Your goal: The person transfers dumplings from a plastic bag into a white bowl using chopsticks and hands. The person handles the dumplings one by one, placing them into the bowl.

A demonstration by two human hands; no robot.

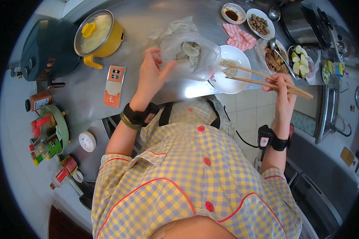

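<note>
My right hand (pixel 283 87) grips a pair of wooden chopsticks (pixel 263 81), their tips pointing left. Between the tips, over the white plate (pixel 242 57), is a pale, soft-looking piece of food (pixel 229 69); its kind I cannot make out. Left of the plate a clear plastic bag (pixel 207 47) lies opened on the steel counter, with greyish, crumpled-looking lumps (pixel 189 53) inside. My left hand (pixel 152 73) is at the bag's left side, thumb stretched toward it and fingers apart; whether it touches the plastic is hard to tell.
A yellow pot (pixel 115 38) with a glass lid and an orange-and-white panel (pixel 115 87) are to the left. At the back right are a bowl of dark sauce (pixel 232 15), a dish of brown nuts (pixel 261 23), a checked cloth (pixel 239 36) and a bowl of cut pale-green fruit (pixel 300 61).
</note>
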